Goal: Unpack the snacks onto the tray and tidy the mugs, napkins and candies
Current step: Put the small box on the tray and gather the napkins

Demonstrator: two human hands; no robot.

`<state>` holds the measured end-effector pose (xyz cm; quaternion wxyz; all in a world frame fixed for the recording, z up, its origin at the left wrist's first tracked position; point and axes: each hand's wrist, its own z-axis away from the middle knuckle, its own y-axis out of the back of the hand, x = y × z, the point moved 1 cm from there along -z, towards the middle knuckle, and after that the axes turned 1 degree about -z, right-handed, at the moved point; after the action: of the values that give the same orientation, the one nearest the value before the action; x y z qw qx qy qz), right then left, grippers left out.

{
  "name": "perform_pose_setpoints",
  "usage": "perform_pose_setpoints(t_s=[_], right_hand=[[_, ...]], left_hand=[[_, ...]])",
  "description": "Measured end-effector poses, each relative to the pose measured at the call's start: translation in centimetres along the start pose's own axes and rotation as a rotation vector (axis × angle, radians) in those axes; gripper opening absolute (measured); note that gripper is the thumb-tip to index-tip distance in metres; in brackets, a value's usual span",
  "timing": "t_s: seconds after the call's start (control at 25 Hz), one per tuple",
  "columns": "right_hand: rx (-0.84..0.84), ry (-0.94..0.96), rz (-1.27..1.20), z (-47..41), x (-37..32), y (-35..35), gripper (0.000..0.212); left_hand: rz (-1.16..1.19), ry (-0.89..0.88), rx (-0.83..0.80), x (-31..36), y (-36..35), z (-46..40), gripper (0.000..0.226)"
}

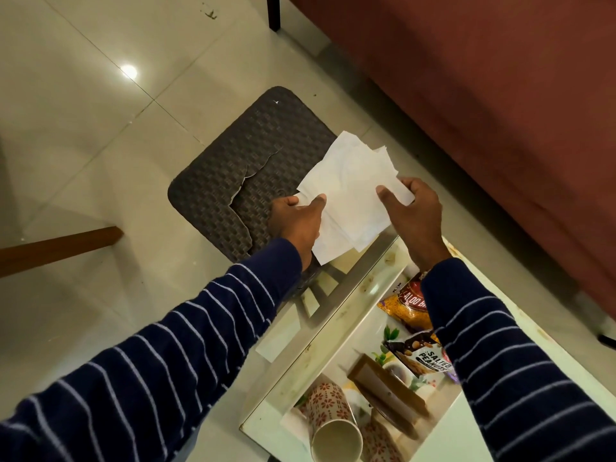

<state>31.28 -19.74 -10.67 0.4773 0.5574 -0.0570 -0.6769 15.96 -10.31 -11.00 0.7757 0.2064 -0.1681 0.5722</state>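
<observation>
Both my hands hold a loose bunch of white napkins (350, 191) in the air beyond the far end of the glass table (336, 315). My left hand (295, 221) grips their left edge, and my right hand (411, 211) pinches their right edge. On the table lie an orange aloo bhujia packet (408, 306) and a black salted peanuts packet (421, 356), both partly under my right sleeve. A floral patterned mug (330, 425) lies on its side near the table's near end. A brown box (388, 390) sits on the floral tray (430, 388) beside it.
A dark woven stool (240, 181) with a torn seat stands on the tiled floor under the napkins. A red-brown sofa (500, 111) runs along the right. A wooden leg (56, 248) juts in at the left. One white napkin (271, 346) rests under the glass.
</observation>
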Motion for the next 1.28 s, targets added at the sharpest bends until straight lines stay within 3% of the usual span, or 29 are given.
perform_pose_setpoints(t_s=[0.12, 0.28, 0.44, 0.72, 1.04, 1.16, 1.28], right_hand=[[-0.02, 0.149, 0.142, -1.9, -1.4, -0.1, 0.044], [-0.177, 0.092, 0.24, -3.7, -2.1, -1.0, 0.057], [-0.184, 0.039, 0.212, -4.5, -1.8, -1.8, 0.046], [-0.207, 0.118, 0.278, -3.7, -2.3, -1.0, 0.035], [-0.645, 0.05, 0.203, -2.6, -4.7, 1.4, 0.018], [-0.633, 0.074, 0.251, -2.1, -4.5, 0.5, 0.026], [-0.484, 0.09, 0.406, -1.5, -3.0, -0.9, 0.033]], left_hand=[[0.022, -0.013, 0.013, -0.2, -0.3, 0.0, 0.047], [0.014, -0.008, 0.019, 0.0, -0.9, 0.2, 0.047], [0.065, 0.043, -0.026, 0.5, -1.2, -0.1, 0.047], [0.06, -0.031, -0.124, 1.0, -0.3, -0.2, 0.014], [0.223, -0.018, -0.299, 0.4, 2.5, -0.7, 0.033], [0.179, -0.048, -0.253, 0.1, 2.4, -0.9, 0.032], [-0.047, -0.142, -0.111, 0.1, 2.0, -1.3, 0.029]])
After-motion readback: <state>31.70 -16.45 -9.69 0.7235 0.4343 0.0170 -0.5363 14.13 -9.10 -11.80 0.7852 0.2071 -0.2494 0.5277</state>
